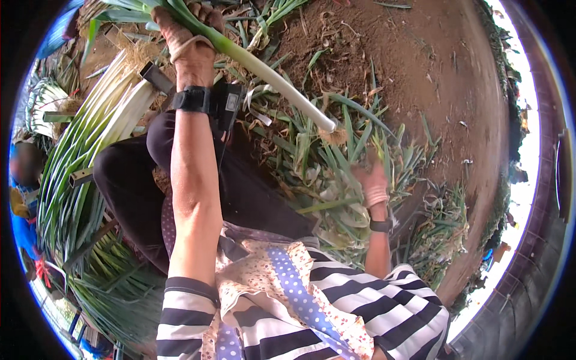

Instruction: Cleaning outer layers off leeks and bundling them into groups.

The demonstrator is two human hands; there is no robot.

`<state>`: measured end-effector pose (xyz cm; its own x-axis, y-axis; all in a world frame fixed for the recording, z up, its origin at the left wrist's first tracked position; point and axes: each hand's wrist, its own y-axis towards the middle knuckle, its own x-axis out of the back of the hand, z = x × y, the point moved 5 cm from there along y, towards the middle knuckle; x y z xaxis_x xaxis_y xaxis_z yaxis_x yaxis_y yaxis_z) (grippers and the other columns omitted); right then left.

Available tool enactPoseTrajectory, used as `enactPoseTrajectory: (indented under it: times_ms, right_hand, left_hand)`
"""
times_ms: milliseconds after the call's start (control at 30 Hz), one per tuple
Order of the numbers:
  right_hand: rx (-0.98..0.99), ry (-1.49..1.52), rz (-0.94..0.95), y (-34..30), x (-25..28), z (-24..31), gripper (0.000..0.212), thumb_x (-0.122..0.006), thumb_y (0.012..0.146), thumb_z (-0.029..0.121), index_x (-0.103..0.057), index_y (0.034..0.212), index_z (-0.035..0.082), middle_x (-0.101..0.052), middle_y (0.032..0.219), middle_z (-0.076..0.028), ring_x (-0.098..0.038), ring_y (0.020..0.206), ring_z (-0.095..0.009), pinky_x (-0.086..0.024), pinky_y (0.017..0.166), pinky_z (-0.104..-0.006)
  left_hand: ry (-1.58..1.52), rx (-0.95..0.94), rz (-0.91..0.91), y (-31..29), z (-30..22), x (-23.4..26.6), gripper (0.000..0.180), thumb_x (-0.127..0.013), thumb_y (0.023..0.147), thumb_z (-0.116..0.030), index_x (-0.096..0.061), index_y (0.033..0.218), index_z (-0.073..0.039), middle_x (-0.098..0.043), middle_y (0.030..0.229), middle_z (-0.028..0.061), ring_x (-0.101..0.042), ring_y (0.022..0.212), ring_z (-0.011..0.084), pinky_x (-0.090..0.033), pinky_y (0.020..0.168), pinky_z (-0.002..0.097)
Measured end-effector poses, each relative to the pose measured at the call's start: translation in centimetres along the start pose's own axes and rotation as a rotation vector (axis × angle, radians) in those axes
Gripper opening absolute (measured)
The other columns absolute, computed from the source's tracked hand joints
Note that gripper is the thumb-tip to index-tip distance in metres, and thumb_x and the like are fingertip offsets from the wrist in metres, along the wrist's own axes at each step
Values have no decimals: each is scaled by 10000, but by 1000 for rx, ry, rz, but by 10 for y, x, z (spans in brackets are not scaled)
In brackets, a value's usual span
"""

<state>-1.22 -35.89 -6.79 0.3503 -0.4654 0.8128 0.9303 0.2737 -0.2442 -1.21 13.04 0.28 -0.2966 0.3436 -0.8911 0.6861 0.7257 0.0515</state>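
My left hand (pixel 185 37), in a soiled glove, is closed around a long green onion (pixel 264 71) near its leafy end. The onion's bare white stalk slants down to the right and ends in a tuft of roots. My right hand (pixel 373 182) is low over a heap of stripped onion leaves (pixel 327 159), smeared by motion. Green strips lie around its fingers, and I cannot make out whether it holds any of them. To the left, a big bundle of green onions (pixel 96 120) lies with roots toward the far side.
Metal bar ends (pixel 157 78) stick out beside the bundle and my knees. More green onions (pixel 111 294) lie at the lower left. Brown soil (pixel 420 72) spreads to the far right. At the left edge is another person in blue (pixel 25 231).
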Motion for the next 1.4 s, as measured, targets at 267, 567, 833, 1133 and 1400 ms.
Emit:
enactPoseTrajectory:
  times_ms: [267,567,833,1133,1400]
  right_hand:
    - [597,19,-78,42,-30,161,638,-659,718,474,-489,1170,57,-591,948,-175,-589,846,-296,-481,668,-379]
    - [9,-810,594,-61,-81,-144,339,-452,872,308,-553,1084,63,-607,885,-188,-585,859,-341,-462,737,-461]
    - [375,-49,-244,5,44,48,448,-496,873,289,-457,1239,32,-565,1132,-153,-562,973,-292,-440,853,-368]
    - [752,194,-131,28,-25,175,404,-565,844,262,-522,1163,17,-572,959,-146,-594,800,-258,-473,712,-361]
    - [645,989,420,66,-67,321,361,-480,841,-40,-521,1180,77,-534,932,-46,-559,738,-101,-520,503,-208]
  left_hand:
    - [-64,45,-141,-21,38,-20,550,-533,735,-663,-453,721,-119,-443,545,8,-436,435,168,-352,372,279]
    - [36,-5,-386,-19,7,-10,414,-613,772,-522,-525,745,-118,-466,520,-8,-428,386,122,-343,343,265]
    - [63,106,-589,-27,39,-3,443,-616,757,-545,-520,732,-114,-417,530,-33,-397,428,95,-309,390,277]
    - [-285,25,-243,-36,-10,-25,507,-591,729,-613,-566,779,-109,-539,588,11,-505,466,130,-440,438,256]
    - [-49,-358,199,-33,-245,-71,607,-477,774,-653,-524,1020,-100,-611,912,87,-592,719,180,-489,615,305]
